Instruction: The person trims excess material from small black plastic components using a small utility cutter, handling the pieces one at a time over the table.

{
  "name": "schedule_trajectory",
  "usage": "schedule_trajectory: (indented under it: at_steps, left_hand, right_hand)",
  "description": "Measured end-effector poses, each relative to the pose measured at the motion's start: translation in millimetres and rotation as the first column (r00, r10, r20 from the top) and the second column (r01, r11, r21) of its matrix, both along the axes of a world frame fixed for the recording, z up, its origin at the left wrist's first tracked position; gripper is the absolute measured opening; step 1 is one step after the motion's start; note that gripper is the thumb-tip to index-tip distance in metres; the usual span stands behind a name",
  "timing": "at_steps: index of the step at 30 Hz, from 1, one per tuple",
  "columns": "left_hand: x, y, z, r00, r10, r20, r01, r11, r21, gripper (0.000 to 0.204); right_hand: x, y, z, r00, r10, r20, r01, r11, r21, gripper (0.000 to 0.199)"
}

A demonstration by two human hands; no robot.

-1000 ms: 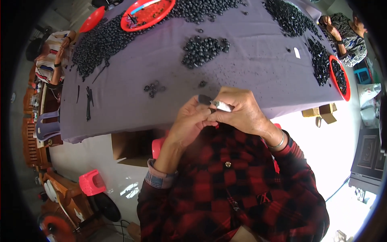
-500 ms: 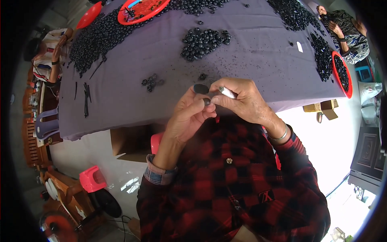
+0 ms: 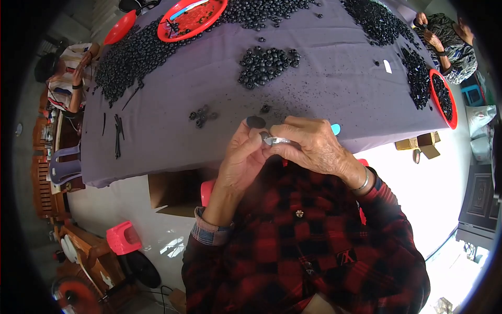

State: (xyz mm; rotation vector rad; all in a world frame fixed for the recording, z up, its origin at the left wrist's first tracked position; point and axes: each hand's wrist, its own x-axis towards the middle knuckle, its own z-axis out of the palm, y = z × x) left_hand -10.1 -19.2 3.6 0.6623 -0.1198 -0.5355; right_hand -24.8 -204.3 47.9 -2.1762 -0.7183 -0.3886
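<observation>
Black bead (image 3: 255, 122) pinched atop your left hand (image 3: 241, 159) fingertips, eleven o'clock of the silver tool (image 3: 282, 141) clamped in your right hand (image 3: 312, 148).

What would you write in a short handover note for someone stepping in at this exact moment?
Left hand: pinches a small black round piece at its fingertips.
Right hand: grips a small silvery tool, its tip meeting the left fingers.
Supplies: a pile of black pieces on the grey tablecloth, and a few loose ones nearer.
Done: cannot tell.
Left: the piles remain large.
</observation>
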Motion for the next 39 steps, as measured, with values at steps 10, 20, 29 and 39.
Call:
schedule_trajectory:
  at_steps: [10,20,29,39]
  left_hand:
    - [-6.7,-4.3,1.1,0.993,-0.115,0.036,0.114,0.993,0.012,0.032]
    - [29.5,59.8,-5.1,0.893,0.040,0.449,-0.418,0.445,0.792,0.017]
    - [60.4,63.6,-25.5,0.388,-0.121,0.914,-0.919,-0.124,0.374,0.022]
    - [2.7,2.0,-2.3,0.981,0.119,0.151,-0.171,0.899,0.403,0.030]
  right_hand:
    - [15.8,-9.1,-11.4,0.975,-0.110,-0.194,0.147,0.971,0.188,0.017]
    - [38.4,-25.3,-13.6,0.937,-0.200,-0.285,0.210,0.978,0.006,0.026]
    - [66.8,6.4,-35.4,0.986,-0.129,-0.105,0.098,0.961,-0.259,0.020]
    - [20.1,12.5,-0.4,0.995,0.053,-0.088,-0.044,0.994,0.102,0.016]
